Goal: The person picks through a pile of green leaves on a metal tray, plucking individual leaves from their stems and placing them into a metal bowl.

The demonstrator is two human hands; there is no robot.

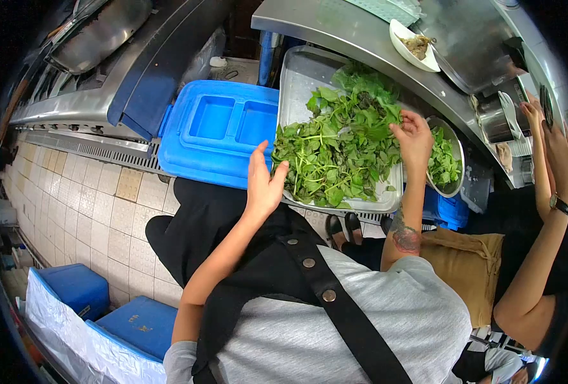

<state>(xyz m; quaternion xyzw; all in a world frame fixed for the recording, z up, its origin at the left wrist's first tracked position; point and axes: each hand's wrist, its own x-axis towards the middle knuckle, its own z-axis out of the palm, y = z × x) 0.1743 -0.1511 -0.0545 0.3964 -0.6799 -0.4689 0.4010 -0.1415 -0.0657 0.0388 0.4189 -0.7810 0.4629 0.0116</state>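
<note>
A metal tray in front of me holds a wide heap of green leafy herbs. At the heap's left edge is my left hand, thumb and fingers apart, with nothing in it. My right hand is at the heap's right edge, its thumb and fingertips pinched near the leaves; what lies between them is too small to make out. Just right of that hand, a metal bowl contains more green leaves. The tray's left side adjoins a blue lidded container.
A steel counter runs behind the tray, bearing a white dish of food. At the right stands a co-worker, whose watch-wearing arm reaches forward. A stove is at the upper left; blue bins stand lower left.
</note>
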